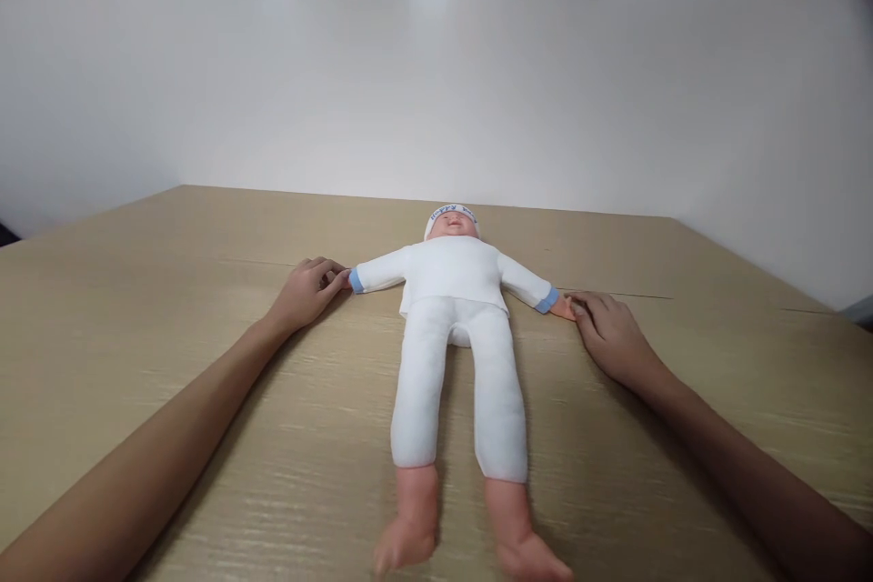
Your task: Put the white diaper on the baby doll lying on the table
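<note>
A baby doll [453, 277] lies on its back on the wooden table, its head away from me and its bare feet toward me. It wears a white top, white trousers and a white cap with dark lettering; the sleeves end in blue cuffs. Both doll arms are stretched out sideways. My left hand [310, 291] is closed around the doll's hand on the left, which is mostly hidden by my fingers. On the other side, my right hand [614, 336] pinches the doll's other hand between thumb and fingers, just beyond the cuff.
The light wooden table [273, 455] spreads out on all sides of the doll. A white partition [436, 91] stands along the table's far edge and bends around at the right. Ceiling lights show above it.
</note>
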A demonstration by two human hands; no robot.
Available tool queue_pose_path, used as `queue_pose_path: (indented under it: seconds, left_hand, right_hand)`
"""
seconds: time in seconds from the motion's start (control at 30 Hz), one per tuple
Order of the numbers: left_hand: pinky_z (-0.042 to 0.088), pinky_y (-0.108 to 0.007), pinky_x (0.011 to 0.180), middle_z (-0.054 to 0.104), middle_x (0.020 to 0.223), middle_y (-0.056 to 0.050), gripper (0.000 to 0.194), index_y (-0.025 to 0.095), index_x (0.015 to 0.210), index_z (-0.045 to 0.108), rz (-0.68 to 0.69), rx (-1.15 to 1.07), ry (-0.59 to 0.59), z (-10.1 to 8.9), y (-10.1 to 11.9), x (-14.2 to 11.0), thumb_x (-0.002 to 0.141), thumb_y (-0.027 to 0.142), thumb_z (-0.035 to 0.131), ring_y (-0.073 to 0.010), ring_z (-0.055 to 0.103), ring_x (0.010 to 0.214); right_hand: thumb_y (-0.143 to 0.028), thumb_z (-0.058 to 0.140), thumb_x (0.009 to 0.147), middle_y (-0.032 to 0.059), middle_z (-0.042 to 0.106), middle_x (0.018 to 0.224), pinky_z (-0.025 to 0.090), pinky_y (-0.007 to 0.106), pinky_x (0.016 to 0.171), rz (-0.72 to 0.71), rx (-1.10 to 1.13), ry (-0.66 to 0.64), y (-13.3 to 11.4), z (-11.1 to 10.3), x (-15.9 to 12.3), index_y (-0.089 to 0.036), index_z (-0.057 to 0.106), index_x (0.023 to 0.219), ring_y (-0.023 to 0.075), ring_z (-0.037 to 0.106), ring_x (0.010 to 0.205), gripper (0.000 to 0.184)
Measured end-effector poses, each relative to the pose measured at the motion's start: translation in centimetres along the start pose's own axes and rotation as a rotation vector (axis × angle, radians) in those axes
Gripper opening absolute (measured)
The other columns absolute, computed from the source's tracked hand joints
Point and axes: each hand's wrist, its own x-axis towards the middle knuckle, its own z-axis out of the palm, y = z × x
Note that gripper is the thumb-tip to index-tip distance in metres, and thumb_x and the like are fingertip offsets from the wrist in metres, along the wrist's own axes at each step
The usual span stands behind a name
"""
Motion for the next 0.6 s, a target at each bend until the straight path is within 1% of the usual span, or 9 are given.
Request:
queue_pose_path:
  seconds: [0.17, 0.3, 0.43, 0.6]
  left_hand:
    - [0.049, -0.043, 0.09, 0.077, 0.101, -0.01, 0.051, 0.022, 0.1, 0.075, -0.019, -0.02, 0.019, -0.5, -0.8, -0.4, 0.106, 0.062, 0.044, -0.028, 0.064, 0.094]
    - [0.049, -0.041, 0.089, 0.077, 0.103, -0.008, 0.047, 0.023, 0.1, 0.076, 0.0, -0.051, 0.0, -0.9, -1.2, -0.9, 0.105, 0.062, 0.048, -0.0263, 0.065, 0.094]
    - [0.047, -0.039, 0.085, 0.072, 0.089, -0.006, 0.047, 0.023, 0.086, 0.071, -0.023, -0.05, -0.011, -0.9, -1.1, -0.8, 0.102, 0.062, 0.049, -0.0244, 0.062, 0.086]
    - [0.044, -0.037, 0.081, 0.07, 0.085, -0.004, 0.046, 0.023, 0.086, 0.066, -0.063, -0.049, -0.061, -0.6, -1.4, -0.6, 0.103, 0.062, 0.047, -0.0234, 0.06, 0.083]
  right_hand:
    - [-0.046, 0.045, 0.104, 0.0155, 0.078, 0.12, 0.052, 0.055, 0.106, 0.098, 0.079, 0.026, -0.4, -0.9, -0.1, -0.022, 0.073, 0.111, 0.0363, 0.069, 0.117, 0.038]
    - [-0.054, 0.053, 0.099, 0.0138, 0.078, 0.114, 0.053, 0.055, 0.102, 0.157, 0.134, 0.044, -0.3, -1.3, -0.2, -0.025, 0.071, 0.1, 0.0362, 0.07, 0.112, 0.034]
    - [-0.056, 0.055, 0.097, 0.012, 0.079, 0.108, 0.053, 0.054, 0.099, 0.166, 0.162, 0.053, -0.4, -1.3, -0.1, -0.026, 0.07, 0.093, 0.0353, 0.071, 0.106, 0.033]
    - [-0.051, 0.054, 0.098, 0.0114, 0.079, 0.106, 0.052, 0.051, 0.099, 0.111, 0.152, 0.056, -0.7, -1.3, 0.2, -0.025, 0.07, 0.09, 0.0337, 0.071, 0.104, 0.031]
